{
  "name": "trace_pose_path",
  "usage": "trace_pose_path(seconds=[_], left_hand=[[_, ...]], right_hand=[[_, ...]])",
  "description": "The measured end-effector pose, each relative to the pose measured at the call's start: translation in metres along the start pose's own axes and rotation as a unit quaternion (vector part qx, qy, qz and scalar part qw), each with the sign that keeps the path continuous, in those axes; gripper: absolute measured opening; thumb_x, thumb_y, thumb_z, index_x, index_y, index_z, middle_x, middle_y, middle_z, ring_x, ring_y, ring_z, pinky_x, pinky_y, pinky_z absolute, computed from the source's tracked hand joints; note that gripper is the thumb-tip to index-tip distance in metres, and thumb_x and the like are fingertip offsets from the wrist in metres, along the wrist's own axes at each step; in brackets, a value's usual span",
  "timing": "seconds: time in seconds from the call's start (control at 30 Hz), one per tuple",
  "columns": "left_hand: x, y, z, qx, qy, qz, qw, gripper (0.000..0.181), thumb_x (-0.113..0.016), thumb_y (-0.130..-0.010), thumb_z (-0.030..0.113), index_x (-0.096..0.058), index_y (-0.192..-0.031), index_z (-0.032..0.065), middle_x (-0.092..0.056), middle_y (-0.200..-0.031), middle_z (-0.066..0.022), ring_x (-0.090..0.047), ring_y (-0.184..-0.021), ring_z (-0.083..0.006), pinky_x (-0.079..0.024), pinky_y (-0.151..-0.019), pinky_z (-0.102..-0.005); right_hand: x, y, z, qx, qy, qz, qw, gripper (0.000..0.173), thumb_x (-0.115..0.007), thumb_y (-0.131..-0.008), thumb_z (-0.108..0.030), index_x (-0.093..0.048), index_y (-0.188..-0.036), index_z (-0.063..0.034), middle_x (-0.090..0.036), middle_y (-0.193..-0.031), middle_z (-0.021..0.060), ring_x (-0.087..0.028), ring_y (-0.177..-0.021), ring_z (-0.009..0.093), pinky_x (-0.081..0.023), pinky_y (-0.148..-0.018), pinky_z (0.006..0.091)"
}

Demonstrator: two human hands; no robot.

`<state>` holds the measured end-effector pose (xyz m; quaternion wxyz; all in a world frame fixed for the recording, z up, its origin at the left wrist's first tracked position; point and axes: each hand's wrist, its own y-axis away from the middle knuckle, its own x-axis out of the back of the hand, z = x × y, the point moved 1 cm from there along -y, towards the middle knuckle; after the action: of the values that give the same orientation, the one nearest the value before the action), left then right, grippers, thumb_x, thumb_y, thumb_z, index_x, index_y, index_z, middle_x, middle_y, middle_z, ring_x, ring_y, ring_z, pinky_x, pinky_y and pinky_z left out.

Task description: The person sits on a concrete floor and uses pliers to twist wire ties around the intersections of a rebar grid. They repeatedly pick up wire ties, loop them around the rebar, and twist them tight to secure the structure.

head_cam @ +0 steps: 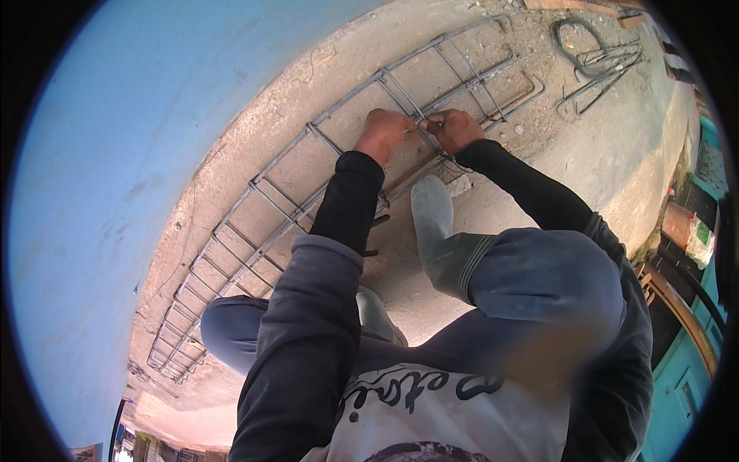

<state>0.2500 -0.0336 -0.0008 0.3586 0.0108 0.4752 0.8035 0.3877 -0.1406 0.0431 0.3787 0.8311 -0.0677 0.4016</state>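
A long rebar cage [340,111] of steel bars and stirrups lies on the ground, running from lower left to upper right. My left hand [385,131] is at a stirrup crossing on its middle bar, fingers bent. My right hand [453,128] meets it from the other side, thumb and finger pinched at the same crossing. Whatever thin piece lies between the fingertips is too small to make out. Part of the cage's lower side is hidden behind my left arm and knee.
A blue wall [115,144] runs along the left. A coil of steel bar [577,49] and bent rebar pieces [600,81] lie at upper right. My boot [432,208] stands beside the cage. A reddish container [678,224] is at the far right.
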Motion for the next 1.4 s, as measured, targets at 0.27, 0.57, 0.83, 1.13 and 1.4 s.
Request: trace_pose_path(seconds=[0.27, 0.57, 0.83, 1.13, 1.4], left_hand=[[-0.004, -0.006, 0.003, -0.002, 0.038, 0.037, 0.999, 0.01, -0.065, -0.084, 0.008, -0.069, -0.084, -0.0009, -0.069, -0.09, -0.0104, -0.064, -0.085, -0.021, -0.046, -0.077, -0.0335], [0.01, -0.027, 0.001, 0.042, 0.084, -0.039, 0.995, 0.02, -0.06, -0.089, 0.008, -0.061, -0.106, -0.0032, -0.067, -0.107, -0.0102, -0.059, -0.105, -0.0198, -0.044, -0.096, -0.0293], [0.013, -0.037, 0.003, 0.047, 0.029, -0.06, 0.997, 0.01, -0.063, -0.088, 0.007, -0.067, -0.095, 0.0009, -0.068, -0.1, -0.0082, -0.059, -0.088, -0.0174, -0.047, -0.084, -0.0262], [-0.034, 0.015, -0.016, -0.122, -0.033, 0.182, 0.975, 0.02, -0.065, -0.088, 0.013, -0.072, -0.099, -0.0009, -0.071, -0.101, -0.0103, -0.062, -0.096, -0.0181, -0.045, -0.083, -0.0288], [-0.052, 0.041, -0.046, -0.444, -0.358, 0.273, 0.775, 0.035, -0.06, -0.077, 0.007, -0.072, -0.11, 0.0037, -0.065, -0.11, -0.0064, -0.055, -0.11, -0.023, -0.033, -0.098, -0.0402]], right_hand=[[-0.001, 0.0, 0.001, -0.001, -0.016, 0.003, 1.0, 0.031, -0.059, -0.095, -0.037, -0.074, -0.108, -0.0129, -0.07, -0.094, 0.0198, -0.067, -0.091, 0.036, -0.051, -0.081, 0.0438], [0.005, -0.001, -0.007, 0.002, -0.027, -0.025, 0.999, 0.034, -0.06, -0.095, -0.035, -0.072, -0.112, -0.0085, -0.07, -0.099, 0.0217, -0.067, -0.093, 0.037, -0.05, -0.084, 0.0421], [-0.001, -0.006, -0.001, -0.009, -0.027, -0.025, 0.999, 0.033, -0.061, -0.094, -0.035, -0.072, -0.113, -0.0104, -0.07, -0.098, 0.0217, -0.068, -0.093, 0.036, -0.051, -0.084, 0.0416], [0.003, -0.004, 0.003, 0.039, -0.031, -0.029, 0.998, 0.032, -0.061, -0.094, -0.032, -0.071, -0.112, -0.009, -0.069, -0.096, 0.023, -0.066, -0.093, 0.039, -0.05, -0.083, 0.0438], [-0.002, -0.011, 0.012, 0.078, -0.039, -0.018, 0.996, 0.026, -0.06, -0.094, -0.028, -0.072, -0.104, -0.0064, -0.069, -0.095, 0.023, -0.066, -0.094, 0.039, -0.051, -0.08, 0.0447]])
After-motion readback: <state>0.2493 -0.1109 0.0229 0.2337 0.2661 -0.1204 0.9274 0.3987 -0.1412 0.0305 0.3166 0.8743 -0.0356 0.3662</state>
